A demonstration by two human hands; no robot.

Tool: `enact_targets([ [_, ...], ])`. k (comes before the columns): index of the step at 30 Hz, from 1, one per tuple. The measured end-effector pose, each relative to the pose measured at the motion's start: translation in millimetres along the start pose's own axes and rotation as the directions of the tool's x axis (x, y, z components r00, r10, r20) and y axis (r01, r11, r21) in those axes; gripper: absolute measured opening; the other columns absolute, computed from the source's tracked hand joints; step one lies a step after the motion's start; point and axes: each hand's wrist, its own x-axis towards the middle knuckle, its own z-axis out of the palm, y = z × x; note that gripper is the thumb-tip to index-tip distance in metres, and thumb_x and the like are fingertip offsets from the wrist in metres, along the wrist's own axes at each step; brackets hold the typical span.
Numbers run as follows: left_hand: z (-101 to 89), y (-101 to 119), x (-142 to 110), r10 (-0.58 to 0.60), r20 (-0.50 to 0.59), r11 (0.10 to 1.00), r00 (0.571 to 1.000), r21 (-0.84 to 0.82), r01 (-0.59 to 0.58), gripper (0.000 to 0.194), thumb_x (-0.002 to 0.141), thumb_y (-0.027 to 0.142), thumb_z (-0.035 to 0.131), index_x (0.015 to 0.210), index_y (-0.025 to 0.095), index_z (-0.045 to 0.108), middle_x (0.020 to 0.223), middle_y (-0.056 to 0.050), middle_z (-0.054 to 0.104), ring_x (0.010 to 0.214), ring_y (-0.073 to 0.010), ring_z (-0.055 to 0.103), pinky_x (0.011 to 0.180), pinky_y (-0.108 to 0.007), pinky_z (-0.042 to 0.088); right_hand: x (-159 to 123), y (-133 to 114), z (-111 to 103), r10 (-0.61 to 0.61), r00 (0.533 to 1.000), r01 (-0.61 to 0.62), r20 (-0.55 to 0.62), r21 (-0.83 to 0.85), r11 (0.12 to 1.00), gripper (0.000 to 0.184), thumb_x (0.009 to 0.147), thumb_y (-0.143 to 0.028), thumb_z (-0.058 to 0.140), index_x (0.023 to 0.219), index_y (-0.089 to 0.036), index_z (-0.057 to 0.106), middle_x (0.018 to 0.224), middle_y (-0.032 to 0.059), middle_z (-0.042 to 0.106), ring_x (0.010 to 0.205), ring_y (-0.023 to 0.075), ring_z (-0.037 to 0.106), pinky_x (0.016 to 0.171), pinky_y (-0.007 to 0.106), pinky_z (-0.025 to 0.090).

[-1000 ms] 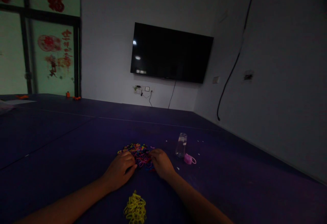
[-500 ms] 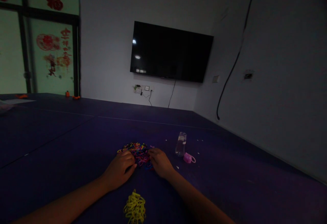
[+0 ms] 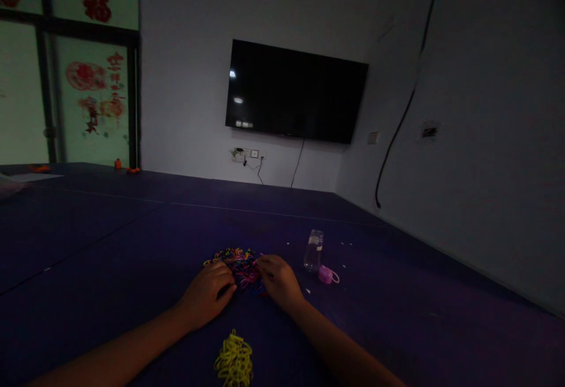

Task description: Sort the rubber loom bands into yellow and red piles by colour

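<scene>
A loose heap of small multicoloured rubber bands (image 3: 245, 270) lies on the dark purple tabletop (image 3: 185, 234). At its left edge rests my left hand (image 3: 210, 291), fingers bent over the bands and thumb apart, with nothing seen in its grip. On the right side my right hand (image 3: 279, 281) touches the heap, fingertips and thumb drawn together in a pinch. What the pinch holds is too small to make out. Nearer to me, between my forearms, is a separate pile of yellow rubber bands (image 3: 234, 361).
A clear bottle (image 3: 313, 251) stands open right of my right hand, its pink looped cap (image 3: 325, 274) beside it. White scraps (image 3: 308, 291) dot the table. Orange items (image 3: 133, 170) sit at the far left edge. A television (image 3: 295, 92) hangs on the wall.
My right hand has shifted slightly, its fingers lifting a little at the heap's right side. My left hand stays in place. The view has tilted a touch.
</scene>
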Motion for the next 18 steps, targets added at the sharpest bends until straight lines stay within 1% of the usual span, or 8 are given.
enact_targets([
  [3, -0.6, -1, 0, -0.042, -0.010, 0.999, 0.999, 0.024, 0.042, 0.017, 0.081, 0.015, 0.048, 0.071, 0.019, 0.061, 0.075, -0.004, 0.063, 0.078, -0.0207, 0.058, 0.073, -0.034, 0.045, -3, -13, 3, -0.033, 0.997, 0.038, -0.069, 0.082, 0.996, 0.023, 0.081, -0.014, 0.049, 0.084, -0.022, 0.071, 0.085, 0.0054, 0.069, 0.080, 0.0163, 0.062, 0.072, 0.027, 0.048],
  [5, -2.6, -3, 1, -0.106, -0.019, 0.994, 0.994, 0.031, 0.106, 0.019, 0.080, 0.014, 0.047, 0.068, 0.019, 0.060, 0.074, -0.004, 0.064, 0.077, -0.0207, 0.058, 0.072, -0.033, 0.045, -6, -26, 6, -0.057, 0.995, 0.069, -0.080, 0.161, 0.985, 0.018, 0.080, -0.017, 0.052, 0.076, -0.020, 0.070, 0.077, 0.0047, 0.068, 0.072, 0.0151, 0.062, 0.067, 0.025, 0.047],
  [7, -5.5, -5, 1, -0.188, -0.021, 0.982, 0.982, 0.019, 0.189, 0.020, 0.080, 0.014, 0.047, 0.066, 0.019, 0.060, 0.072, -0.004, 0.064, 0.075, -0.0207, 0.058, 0.070, -0.032, 0.044, -10, -40, 11, -0.070, 0.997, 0.076, -0.033, 0.246, 0.966, 0.019, 0.079, -0.020, 0.054, 0.066, -0.018, 0.067, 0.068, 0.0034, 0.066, 0.063, 0.0135, 0.059, 0.060, 0.023, 0.045],
  [9, -7.8, -8, 2, -0.270, -0.025, 0.963, 0.963, -0.004, 0.270, 0.019, 0.080, 0.016, 0.048, 0.067, 0.020, 0.061, 0.072, -0.003, 0.066, 0.076, -0.0205, 0.059, 0.069, -0.031, 0.044, -14, -50, 14, -0.048, 0.998, 0.034, 0.036, 0.307, 0.951, 0.028, 0.081, -0.025, 0.051, 0.056, -0.017, 0.063, 0.054, 0.0009, 0.059, 0.051, 0.0108, 0.053, 0.049, 0.020, 0.039],
  [11, -8.3, -12, 2, -0.337, -0.049, 0.942, 0.940, -0.028, 0.336, 0.018, 0.080, 0.017, 0.048, 0.069, 0.020, 0.063, 0.075, -0.003, 0.067, 0.078, -0.0207, 0.060, 0.070, -0.030, 0.045, -17, -55, 16, -0.024, 0.994, -0.012, 0.104, 0.332, 0.943, 0.036, 0.083, -0.029, 0.049, 0.051, -0.017, 0.060, 0.047, -0.0006, 0.054, 0.044, 0.0090, 0.048, 0.044, 0.019, 0.033],
  [15, -5.1, -23, 1, -0.422, -0.114, 0.906, 0.899, -0.081, 0.415, 0.018, 0.081, 0.020, 0.047, 0.079, 0.019, 0.065, 0.084, -0.005, 0.069, 0.084, -0.0225, 0.062, 0.075, -0.033, 0.046, -20, -57, 16, 0.016, 0.975, -0.097, 0.221, 0.361, 0.927, 0.047, 0.085, -0.039, 0.047, 0.044, -0.016, 0.055, 0.039, -0.0016, 0.047, 0.038, 0.0076, 0.042, 0.041, 0.019, 0.030],
  [18, -4.3, -34, 1, -0.498, -0.135, 0.867, 0.857, -0.102, 0.488, 0.018, 0.081, 0.019, 0.047, 0.086, 0.020, 0.065, 0.091, -0.005, 0.069, 0.090, -0.0228, 0.062, 0.079, -0.034, 0.047, -21, -56, 17, 0.103, 0.954, -0.216, 0.280, 0.409, 0.887, 0.053, 0.086, -0.047, 0.044, 0.044, -0.017, 0.053, 0.038, -0.0016, 0.047, 0.035, 0.0069, 0.041, 0.037, 0.018, 0.028],
])
